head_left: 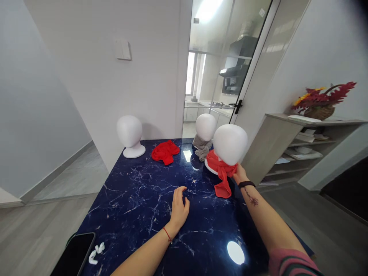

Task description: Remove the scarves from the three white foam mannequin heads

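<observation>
Presently the red fabric scarf is pinched in the right hand; its white foam mannequin head could be toppled by a tug. The left hand is laid flat, fingers together.

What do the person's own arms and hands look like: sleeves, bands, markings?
The left hand is bare, with a thin red string round its wrist. The right hand is bare too, with a black band at the wrist and a small dark tattoo on the forearm. A sleeve striped pink and dark green covers the right upper arm.
</observation>
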The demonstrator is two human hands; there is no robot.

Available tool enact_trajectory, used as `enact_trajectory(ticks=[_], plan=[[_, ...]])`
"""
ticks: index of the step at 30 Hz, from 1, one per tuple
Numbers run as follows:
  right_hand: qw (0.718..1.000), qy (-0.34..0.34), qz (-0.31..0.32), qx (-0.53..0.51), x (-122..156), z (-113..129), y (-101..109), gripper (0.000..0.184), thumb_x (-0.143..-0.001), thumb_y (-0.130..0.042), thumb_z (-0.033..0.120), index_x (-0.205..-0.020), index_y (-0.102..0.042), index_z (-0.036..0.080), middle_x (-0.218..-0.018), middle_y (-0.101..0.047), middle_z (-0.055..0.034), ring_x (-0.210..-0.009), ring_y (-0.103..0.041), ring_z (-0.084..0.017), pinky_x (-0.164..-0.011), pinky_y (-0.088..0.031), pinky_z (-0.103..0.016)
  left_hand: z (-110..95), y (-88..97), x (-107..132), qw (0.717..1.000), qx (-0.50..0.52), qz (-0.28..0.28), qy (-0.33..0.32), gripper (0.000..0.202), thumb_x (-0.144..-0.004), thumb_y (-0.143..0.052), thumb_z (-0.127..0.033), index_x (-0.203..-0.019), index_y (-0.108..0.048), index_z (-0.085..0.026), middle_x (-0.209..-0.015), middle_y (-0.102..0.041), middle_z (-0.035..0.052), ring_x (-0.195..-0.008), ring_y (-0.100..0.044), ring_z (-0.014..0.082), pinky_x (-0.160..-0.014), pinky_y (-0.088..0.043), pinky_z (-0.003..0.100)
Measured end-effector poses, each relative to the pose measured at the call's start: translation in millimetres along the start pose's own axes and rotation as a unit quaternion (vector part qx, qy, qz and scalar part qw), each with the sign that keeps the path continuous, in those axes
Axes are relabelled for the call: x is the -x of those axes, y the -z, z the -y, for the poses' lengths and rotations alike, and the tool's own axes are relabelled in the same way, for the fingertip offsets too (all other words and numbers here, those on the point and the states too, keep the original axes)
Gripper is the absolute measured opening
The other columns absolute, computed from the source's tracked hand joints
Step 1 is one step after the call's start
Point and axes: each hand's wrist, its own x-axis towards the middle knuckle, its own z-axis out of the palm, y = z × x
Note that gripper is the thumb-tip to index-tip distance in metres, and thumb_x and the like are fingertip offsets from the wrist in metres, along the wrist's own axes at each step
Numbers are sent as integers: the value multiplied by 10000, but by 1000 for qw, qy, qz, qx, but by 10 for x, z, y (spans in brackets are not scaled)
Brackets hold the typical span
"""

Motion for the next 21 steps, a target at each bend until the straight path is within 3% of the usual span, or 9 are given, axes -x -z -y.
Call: enact_trajectory(ticks=[5,9,14,21], plan=[[996,-67,62,-24,356,118,-148,141,-759,-547,297,-835,-606,193,-725,-687,-46,-736,-672,-183,-649,-584,-307,-7,3,8,1000,11,-11,-15,380,-805,-410,-63,-1137,-500,-224,-1121,-550,82,-1087,-518,202,-926,-432,412],[983,-119,137,-36,824,81,-300,191,-764,-548,353,-832,-617,189,-775,-704,-68,-825,-676,-216,-672,-584,-340,-127,88,-35,999,28,-26,-6,341,-859,-393,-118,-1158,-509,-233,-1190,-517,86,-1156,-481,198,-960,-415,393],[955,-173,235,-41,1499,-173,-568,208,-735,-566,405,-779,-605,205,-772,-712,-59,-847,-676,-229,-665,-584,-350,-287,351,-111,997,55,-49,13,353,-894,-430,-240,-1247,-433,-233,-1309,-438,100,-1231,-418,209,-998,-385,394],[957,-171,230,-44,2040,-575,-913,229,-735,-558,440,-705,-572,213,-708,-710,-32,-774,-685,-209,-677,-580,-341,-73,708,44,996,21,-78,50,428,-848,-483,-192,-1263,-378,-202,-1264,-448,106,-1196,-441,205,-1042,-338,413]])
